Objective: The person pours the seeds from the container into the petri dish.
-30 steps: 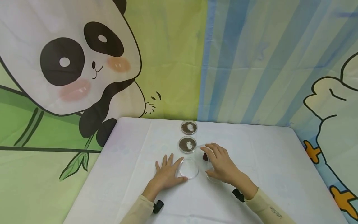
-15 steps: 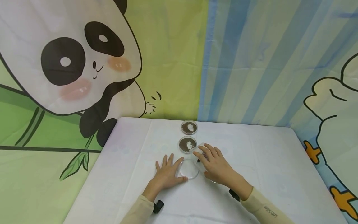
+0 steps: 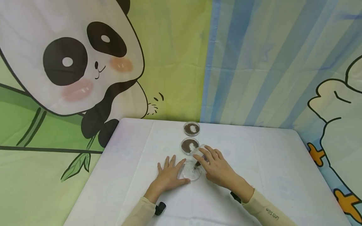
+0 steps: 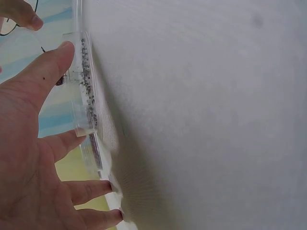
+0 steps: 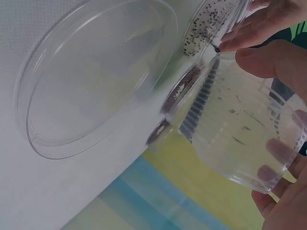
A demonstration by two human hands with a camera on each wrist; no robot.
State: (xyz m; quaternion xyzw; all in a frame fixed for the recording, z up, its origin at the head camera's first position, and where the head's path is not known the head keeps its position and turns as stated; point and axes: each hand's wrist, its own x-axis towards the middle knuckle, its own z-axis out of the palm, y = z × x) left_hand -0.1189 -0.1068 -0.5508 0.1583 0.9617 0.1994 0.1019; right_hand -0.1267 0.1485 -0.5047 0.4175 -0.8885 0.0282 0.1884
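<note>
My right hand [image 3: 219,168] grips a clear plastic cup [image 5: 230,120] with a ribbed side, tilted over a round clear petri dish [image 3: 192,179]. Dark grains [image 3: 197,164] lie at the cup's mouth. Fine dark specks [image 5: 204,28] are scattered in the dish. My left hand [image 3: 168,175] lies on the table with its fingers spread and straight. Its thumb [image 4: 60,55] and index finger [image 4: 64,143] touch the dish's side at two places. Part of the cup is hidden behind the right hand in the head view.
Two petri dishes filled with brown material and a white patch stand behind, one nearer [image 3: 185,147] and one farther [image 3: 187,128]. Another clear round dish [image 5: 96,76] lies below the right hand. The white table [image 3: 254,157] ends at a printed curtain [image 3: 175,62].
My right hand has moved left with the cup and tipped it over the middle petri dish. Dark specks now show in that dish. The left hand has kept its place.
</note>
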